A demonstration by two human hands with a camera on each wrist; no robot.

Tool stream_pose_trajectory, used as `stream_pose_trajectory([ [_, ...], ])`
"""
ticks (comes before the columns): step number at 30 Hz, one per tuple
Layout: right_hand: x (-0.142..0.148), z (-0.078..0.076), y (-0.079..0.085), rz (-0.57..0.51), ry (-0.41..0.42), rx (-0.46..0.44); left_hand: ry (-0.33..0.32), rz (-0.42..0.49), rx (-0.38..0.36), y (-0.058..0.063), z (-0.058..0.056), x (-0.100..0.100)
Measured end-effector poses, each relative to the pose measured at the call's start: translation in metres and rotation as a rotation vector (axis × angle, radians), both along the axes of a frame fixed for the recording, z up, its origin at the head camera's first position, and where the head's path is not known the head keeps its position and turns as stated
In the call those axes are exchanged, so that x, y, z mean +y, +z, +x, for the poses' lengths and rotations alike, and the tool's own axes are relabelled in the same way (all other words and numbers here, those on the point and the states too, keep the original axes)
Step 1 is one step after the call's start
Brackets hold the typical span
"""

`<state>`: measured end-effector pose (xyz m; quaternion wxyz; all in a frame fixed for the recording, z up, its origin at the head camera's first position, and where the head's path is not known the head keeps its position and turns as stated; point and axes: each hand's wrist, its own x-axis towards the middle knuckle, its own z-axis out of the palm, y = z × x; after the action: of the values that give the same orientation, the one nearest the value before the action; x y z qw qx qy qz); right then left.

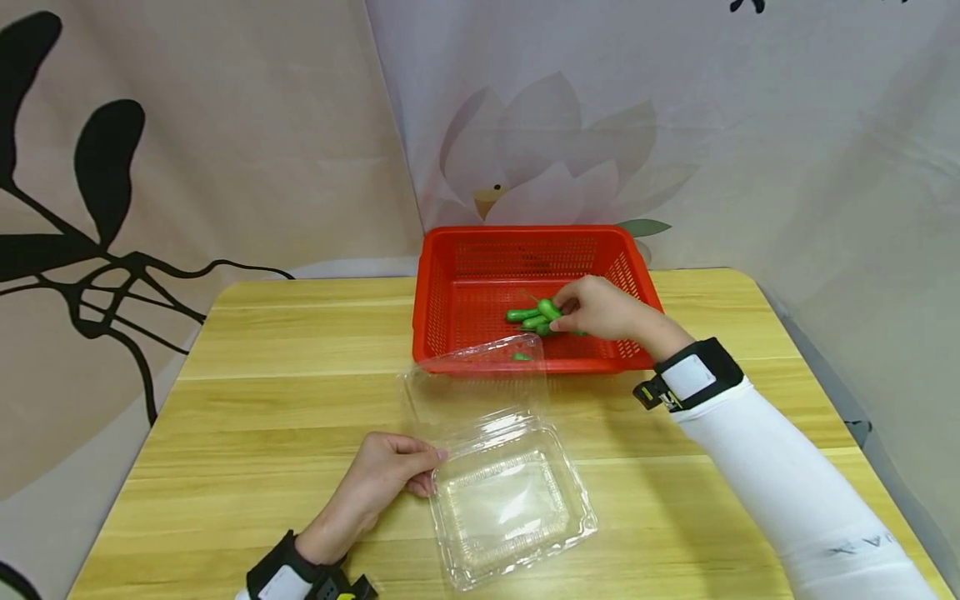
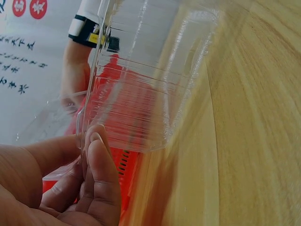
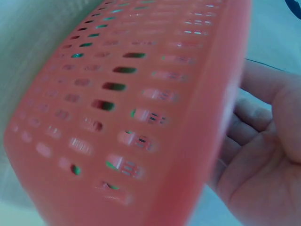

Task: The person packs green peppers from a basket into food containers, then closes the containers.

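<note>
My left hand pinches the left edge of a clear plastic clamshell box between thumb and fingers. The box lies with its lid folded back toward the basket; in the left wrist view the clear wall rises above the fingertips. Reaching over the front right of a red perforated basket, my right hand grips green peppers between thumb and fingers. In the right wrist view, the basket's wall hides those fingertips, and bits of green show through its holes.
The wooden table carries everything, with the basket at its back edge. The lid's far end overlaps the basket's front rim in the head view. Behind hangs a printed cloth with plant and flower shapes.
</note>
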<state>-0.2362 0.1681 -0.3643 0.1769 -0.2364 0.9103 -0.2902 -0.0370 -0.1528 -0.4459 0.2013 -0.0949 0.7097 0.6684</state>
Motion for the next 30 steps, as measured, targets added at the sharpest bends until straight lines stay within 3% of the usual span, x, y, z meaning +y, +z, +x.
stream_pose_trajectory([
  [14, 0.013, 0.013, 0.016, -0.038, -0.031, 0.069, 0.001, 0.010, 0.007, -0.002, 0.000, -0.001],
  [30, 0.020, 0.040, 0.038, -0.045, -0.024, 0.162, 0.003, 0.005, 0.003, 0.001, -0.001, 0.000],
])
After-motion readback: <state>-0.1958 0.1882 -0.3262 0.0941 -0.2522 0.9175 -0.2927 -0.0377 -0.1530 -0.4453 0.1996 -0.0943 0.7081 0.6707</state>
